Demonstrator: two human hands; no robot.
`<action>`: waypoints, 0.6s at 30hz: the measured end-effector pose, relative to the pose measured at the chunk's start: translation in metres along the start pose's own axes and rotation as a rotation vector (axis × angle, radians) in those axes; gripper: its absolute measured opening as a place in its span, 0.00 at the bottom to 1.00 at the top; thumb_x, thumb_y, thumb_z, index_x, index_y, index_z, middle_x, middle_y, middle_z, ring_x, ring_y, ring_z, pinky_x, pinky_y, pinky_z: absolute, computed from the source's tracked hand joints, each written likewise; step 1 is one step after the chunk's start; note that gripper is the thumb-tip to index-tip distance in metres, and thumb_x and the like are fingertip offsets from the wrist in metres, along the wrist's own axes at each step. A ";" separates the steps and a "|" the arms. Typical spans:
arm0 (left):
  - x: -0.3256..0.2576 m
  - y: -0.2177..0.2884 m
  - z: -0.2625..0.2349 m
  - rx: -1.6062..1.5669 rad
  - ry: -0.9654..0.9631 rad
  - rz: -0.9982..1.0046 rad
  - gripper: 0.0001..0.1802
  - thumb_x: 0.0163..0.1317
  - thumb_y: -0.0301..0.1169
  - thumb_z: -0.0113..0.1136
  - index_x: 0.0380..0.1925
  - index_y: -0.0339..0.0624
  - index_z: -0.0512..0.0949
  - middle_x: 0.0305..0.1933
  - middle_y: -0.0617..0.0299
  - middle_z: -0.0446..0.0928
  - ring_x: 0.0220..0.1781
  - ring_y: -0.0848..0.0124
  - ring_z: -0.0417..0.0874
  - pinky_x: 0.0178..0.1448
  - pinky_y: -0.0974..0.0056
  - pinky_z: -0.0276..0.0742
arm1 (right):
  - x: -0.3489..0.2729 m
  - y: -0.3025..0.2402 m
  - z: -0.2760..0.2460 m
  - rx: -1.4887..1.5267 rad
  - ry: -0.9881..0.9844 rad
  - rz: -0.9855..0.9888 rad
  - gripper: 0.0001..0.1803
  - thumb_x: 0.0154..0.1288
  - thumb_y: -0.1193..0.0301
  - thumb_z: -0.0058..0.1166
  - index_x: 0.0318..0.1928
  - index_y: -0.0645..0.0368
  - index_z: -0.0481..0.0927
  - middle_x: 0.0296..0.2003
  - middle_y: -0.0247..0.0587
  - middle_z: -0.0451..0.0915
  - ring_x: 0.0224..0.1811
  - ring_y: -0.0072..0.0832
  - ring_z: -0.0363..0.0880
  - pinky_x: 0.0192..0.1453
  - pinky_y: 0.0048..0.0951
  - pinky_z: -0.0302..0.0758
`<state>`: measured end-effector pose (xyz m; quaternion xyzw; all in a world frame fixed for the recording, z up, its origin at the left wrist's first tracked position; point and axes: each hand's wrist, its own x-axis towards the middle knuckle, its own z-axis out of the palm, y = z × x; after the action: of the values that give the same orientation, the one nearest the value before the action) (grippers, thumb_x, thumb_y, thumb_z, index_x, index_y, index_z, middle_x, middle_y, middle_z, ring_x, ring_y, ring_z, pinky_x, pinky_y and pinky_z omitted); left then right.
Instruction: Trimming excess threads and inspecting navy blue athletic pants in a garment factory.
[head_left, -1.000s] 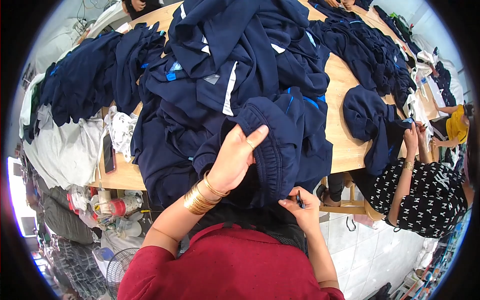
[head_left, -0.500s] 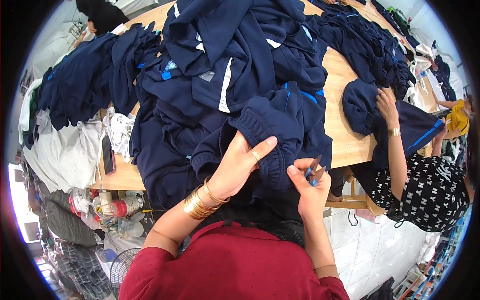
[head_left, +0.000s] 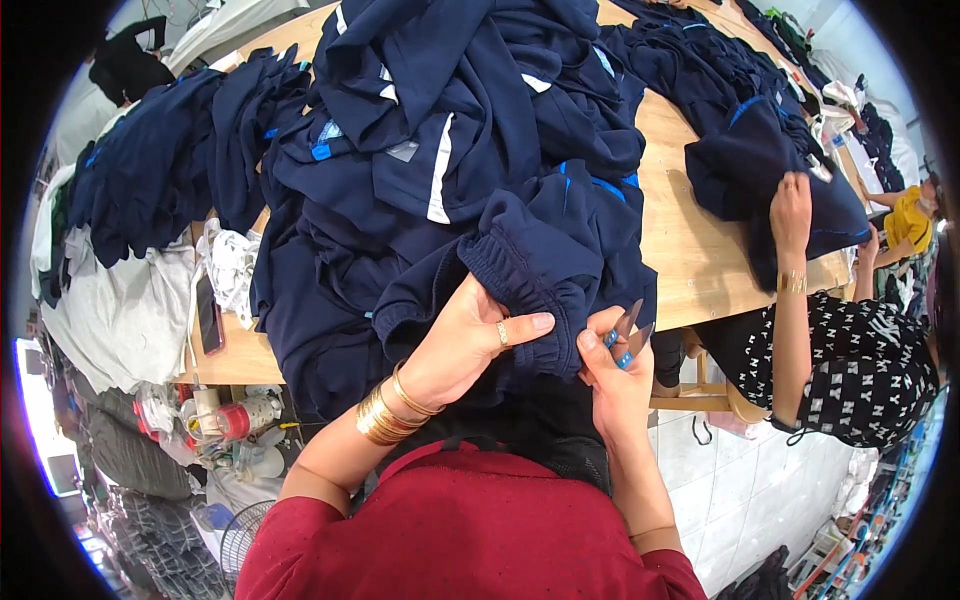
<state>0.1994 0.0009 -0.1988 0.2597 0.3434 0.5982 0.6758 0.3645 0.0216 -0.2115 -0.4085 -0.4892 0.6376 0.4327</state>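
- Across the table at right, the co-worker's hand (head_left: 790, 215) has swung its navy cloth (head_left: 735, 165) round since the earlier frame; the person in a black top (head_left: 130, 60) has moved farther left. Nearer, the right hand (head_left: 615, 372) has come up a little, and the snips' blades now stand more clearly in view.
- Writing: the co-worker's black shirt (head_left: 850, 370) carries white letters repeated all over. In the navy heap (head_left: 480, 110), a blue-and-pale patch (head_left: 323, 140) and a grey patch (head_left: 403, 151) look like labels, too small to read.
- Navy garment (head_left: 560, 235) in hand: it lies at the near edge of the heap, its gathered band (head_left: 535, 315) drawn toward the person's body.
- Left hand (head_left: 470, 345): thumb pressed flat on the band, the other fingers inside the opening and hidden by cloth; closed on it.
- Right hand: thumb and forefinger nipped together at the band's edge, the snips (head_left: 628, 319) with blue grips tucked among the curled fingers, blades pointing up and away. How the lower fingers hold them is hard to make out.
- Cut off: the co-worker's head, lost at the dark right rim.
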 end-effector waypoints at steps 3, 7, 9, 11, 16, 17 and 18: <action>-0.001 0.004 0.003 -0.087 -0.004 -0.059 0.34 0.53 0.19 0.59 0.60 0.38 0.58 0.59 0.60 0.65 0.60 0.69 0.67 0.64 0.63 0.62 | -0.001 0.000 -0.001 0.055 -0.023 0.039 0.05 0.60 0.74 0.55 0.29 0.59 0.73 0.22 0.23 0.67 0.22 0.09 0.59 0.26 0.14 0.55; -0.001 0.005 0.003 -0.100 -0.033 -0.108 0.33 0.54 0.19 0.58 0.60 0.38 0.58 0.59 0.60 0.65 0.60 0.70 0.69 0.64 0.63 0.62 | -0.002 0.001 -0.001 0.076 -0.038 0.050 0.05 0.60 0.75 0.55 0.29 0.59 0.72 0.22 0.23 0.66 0.22 0.09 0.58 0.25 0.14 0.55; -0.002 0.002 0.002 -0.059 -0.019 -0.053 0.32 0.55 0.20 0.57 0.60 0.38 0.58 0.59 0.60 0.66 0.59 0.70 0.69 0.63 0.63 0.63 | -0.002 0.003 -0.003 0.075 -0.038 0.063 0.05 0.59 0.75 0.55 0.28 0.59 0.72 0.22 0.23 0.67 0.23 0.09 0.59 0.26 0.14 0.55; -0.001 0.001 0.002 -0.020 -0.005 0.002 0.31 0.56 0.20 0.56 0.60 0.38 0.58 0.59 0.60 0.66 0.59 0.70 0.69 0.63 0.63 0.64 | -0.003 0.009 -0.006 0.016 -0.018 0.025 0.06 0.59 0.75 0.55 0.27 0.59 0.72 0.22 0.23 0.67 0.24 0.10 0.61 0.29 0.15 0.58; 0.004 0.003 -0.006 -0.081 0.145 0.015 0.22 0.58 0.21 0.56 0.53 0.35 0.66 0.49 0.63 0.73 0.50 0.73 0.74 0.55 0.67 0.70 | -0.012 0.013 -0.017 -0.087 -0.077 0.073 0.05 0.58 0.76 0.56 0.28 0.60 0.72 0.24 0.25 0.68 0.27 0.12 0.62 0.32 0.16 0.59; 0.004 0.003 -0.002 -0.041 0.172 0.080 0.18 0.57 0.21 0.57 0.49 0.35 0.69 0.44 0.65 0.74 0.46 0.76 0.75 0.52 0.69 0.71 | -0.013 0.013 -0.015 -0.118 -0.094 0.051 0.06 0.58 0.77 0.55 0.28 0.61 0.72 0.24 0.26 0.69 0.27 0.12 0.62 0.32 0.16 0.60; 0.005 0.001 -0.003 -0.042 0.173 0.080 0.18 0.57 0.21 0.57 0.49 0.35 0.69 0.44 0.65 0.74 0.46 0.76 0.75 0.52 0.69 0.71 | -0.015 0.013 -0.015 -0.149 -0.110 0.028 0.06 0.58 0.77 0.55 0.28 0.62 0.72 0.24 0.27 0.69 0.27 0.13 0.62 0.32 0.16 0.60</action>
<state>0.1963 0.0054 -0.2008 0.2064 0.3771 0.6518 0.6248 0.3807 0.0098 -0.2252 -0.4107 -0.5527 0.6268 0.3646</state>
